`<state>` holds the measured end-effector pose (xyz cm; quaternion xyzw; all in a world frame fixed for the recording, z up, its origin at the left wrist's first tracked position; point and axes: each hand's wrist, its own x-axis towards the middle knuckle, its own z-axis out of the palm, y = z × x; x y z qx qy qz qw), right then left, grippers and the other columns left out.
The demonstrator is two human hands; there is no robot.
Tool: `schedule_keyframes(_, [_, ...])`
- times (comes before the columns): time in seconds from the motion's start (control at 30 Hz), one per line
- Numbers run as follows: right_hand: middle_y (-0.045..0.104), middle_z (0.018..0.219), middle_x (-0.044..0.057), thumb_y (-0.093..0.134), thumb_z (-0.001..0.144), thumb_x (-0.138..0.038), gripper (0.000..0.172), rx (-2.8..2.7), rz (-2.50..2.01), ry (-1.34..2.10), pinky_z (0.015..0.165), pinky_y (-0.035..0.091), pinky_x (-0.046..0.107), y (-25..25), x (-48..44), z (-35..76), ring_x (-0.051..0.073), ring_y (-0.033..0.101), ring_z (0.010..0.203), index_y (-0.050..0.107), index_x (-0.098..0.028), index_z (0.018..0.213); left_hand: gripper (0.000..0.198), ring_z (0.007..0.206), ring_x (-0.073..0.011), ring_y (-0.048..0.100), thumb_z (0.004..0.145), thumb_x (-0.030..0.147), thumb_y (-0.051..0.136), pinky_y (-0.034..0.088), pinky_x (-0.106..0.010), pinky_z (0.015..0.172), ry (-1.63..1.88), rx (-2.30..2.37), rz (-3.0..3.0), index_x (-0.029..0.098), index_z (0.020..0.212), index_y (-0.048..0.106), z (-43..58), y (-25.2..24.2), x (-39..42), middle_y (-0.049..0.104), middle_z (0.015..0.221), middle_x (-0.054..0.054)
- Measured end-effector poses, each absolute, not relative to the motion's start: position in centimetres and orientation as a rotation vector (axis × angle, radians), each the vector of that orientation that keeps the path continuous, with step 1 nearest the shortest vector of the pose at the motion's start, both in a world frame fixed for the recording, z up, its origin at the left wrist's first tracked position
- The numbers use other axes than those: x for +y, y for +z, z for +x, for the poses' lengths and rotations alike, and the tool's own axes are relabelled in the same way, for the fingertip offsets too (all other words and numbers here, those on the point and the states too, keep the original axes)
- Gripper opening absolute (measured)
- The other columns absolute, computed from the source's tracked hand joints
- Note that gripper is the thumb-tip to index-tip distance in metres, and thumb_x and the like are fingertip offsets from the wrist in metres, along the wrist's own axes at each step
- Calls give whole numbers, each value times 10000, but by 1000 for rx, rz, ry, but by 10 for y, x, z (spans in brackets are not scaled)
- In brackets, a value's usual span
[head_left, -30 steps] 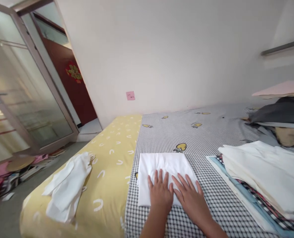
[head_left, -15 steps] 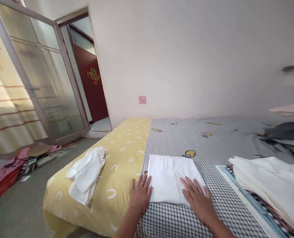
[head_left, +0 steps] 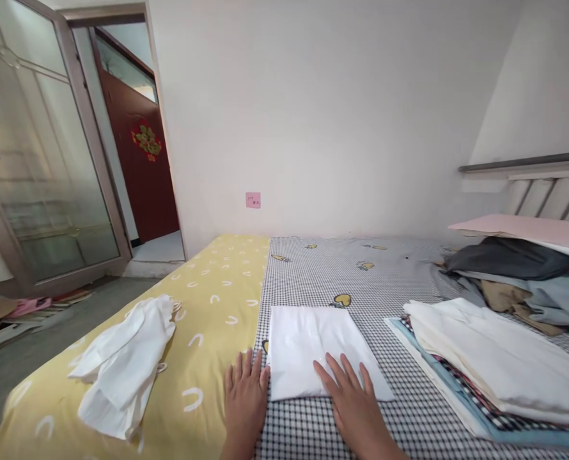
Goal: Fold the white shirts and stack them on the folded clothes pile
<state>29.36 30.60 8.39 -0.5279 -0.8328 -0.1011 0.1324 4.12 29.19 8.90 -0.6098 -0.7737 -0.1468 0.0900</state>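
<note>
A white garment folded into a flat rectangle (head_left: 308,345) lies on the checked part of the bedsheet (head_left: 303,421). My right hand (head_left: 354,396) is open, its spread fingertips resting on the lower right of the folded garment. Flat on the bed just beside the garment's left edge is my left hand (head_left: 246,390), fingers apart and holding nothing. To the left, a crumpled white cloth (head_left: 128,364) with small loops lies on the yellow part of the sheet. A stack of folded clothes (head_left: 500,364), white on top, sits to the right.
Dark and grey clothes (head_left: 514,259) are heaped at the back right under a pink board (head_left: 529,229). A pink note (head_left: 252,200) is stuck on the wall. A glass door (head_left: 49,153) stands ajar at the left, and things lie on the floor below it.
The view has turned to the right, so more of the clothes heap and bed rail shows. My right hand has slid slightly inward and down on the folded garment; my left hand stays beside it.
</note>
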Motion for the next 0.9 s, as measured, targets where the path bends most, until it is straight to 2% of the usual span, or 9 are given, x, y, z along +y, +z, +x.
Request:
schedule_keyframes(0.13, [339,1658,-41,391,699,99,1075,-2423,-1526,-350,1199,200,679,86,314,278,358,250,1535,243,-492,1585,484,1497,-289,366,1031,381,366,321,-513,1223,-465,-2284,-1774,290,1494,475,41,85,293,425,1590,-24])
schedule_keyframes(0.33, [308,1674,-19,401,705,128,1068,-2475,-1612,-321,1200,153,686,95,320,270,386,211,1541,285,-476,1578,503,1470,-280,416,1041,382,339,355,-484,1203,-506,-2295,-1686,231,1504,464,43,81,293,461,1569,-90])
schedule_keyframes(0.5, [211,1704,-38,369,695,165,1113,-2593,-1710,-139,1176,266,644,105,323,269,398,204,1539,241,-499,1579,509,1462,-291,427,1039,394,336,376,-485,1183,-566,-2337,-1628,223,1495,485,44,75,293,499,1552,-87])
schedule_keyframes(0.7, [248,1692,-37,334,751,150,1052,-2678,-1702,-97,1142,353,601,117,331,269,403,272,1515,254,-497,1577,509,1453,-299,438,1037,386,337,373,-491,1170,-584,-2328,-1601,222,1493,492,44,71,295,516,1540,-92])
schedule_keyframes(0.9, [374,1644,-2,319,818,107,922,-2717,-1693,-58,1107,417,541,132,338,267,384,399,1457,360,-431,1565,509,1450,-312,437,1027,385,368,366,-481,1167,-554,-2337,-1608,199,1477,515,44,73,295,526,1529,-106])
